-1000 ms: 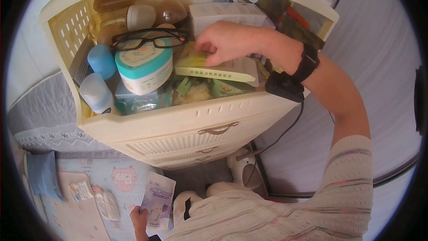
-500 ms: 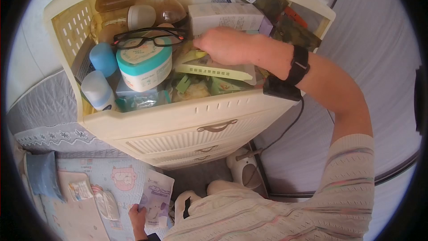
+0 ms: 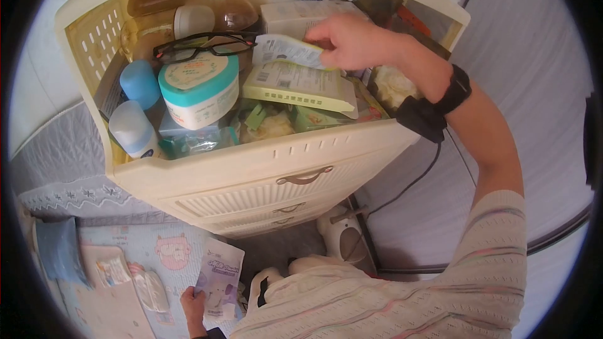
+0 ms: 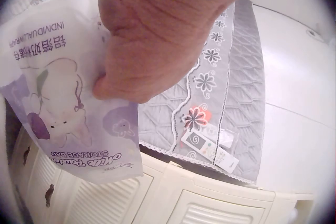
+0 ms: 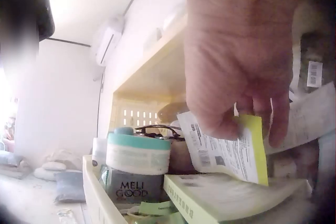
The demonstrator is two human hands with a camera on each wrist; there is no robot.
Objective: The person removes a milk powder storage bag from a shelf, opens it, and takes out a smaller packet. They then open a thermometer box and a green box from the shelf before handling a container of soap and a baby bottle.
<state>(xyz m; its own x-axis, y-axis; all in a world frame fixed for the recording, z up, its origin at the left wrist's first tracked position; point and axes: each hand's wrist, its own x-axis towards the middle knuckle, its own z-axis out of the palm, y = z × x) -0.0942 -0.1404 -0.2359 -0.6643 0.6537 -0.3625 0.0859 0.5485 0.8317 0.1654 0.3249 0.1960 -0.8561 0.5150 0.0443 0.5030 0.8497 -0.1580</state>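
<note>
In the head view my right hand (image 3: 358, 41) pinches a thin flat packet (image 3: 286, 51) by one end, above the open top compartment of a cream drawer unit (image 3: 251, 150). The packet's face is white with small print and a barcode; a yellow-green edge (image 5: 255, 150) shows in the right wrist view. Under it lies a pale green box (image 3: 301, 91). Left of the packet stands a white tub with a teal lid (image 3: 200, 91), black-framed glasses (image 3: 205, 46) on top. Low down, my left hand (image 3: 193, 306) grips a purple-and-white milk powder storage bag (image 4: 58, 103) by its edge.
A blue-capped bottle (image 3: 139, 85), a white-capped bottle (image 3: 133, 129) and a white carton (image 3: 289, 16) crowd the compartment. A cable (image 3: 414, 182) hangs from the right wrist camera. A bed with a patterned mat (image 3: 173, 251) lies lower left.
My right hand reached in behind the green box, took hold of the packet and drew it up and to the right. The left hand with the storage bag has stayed nearly still.
</note>
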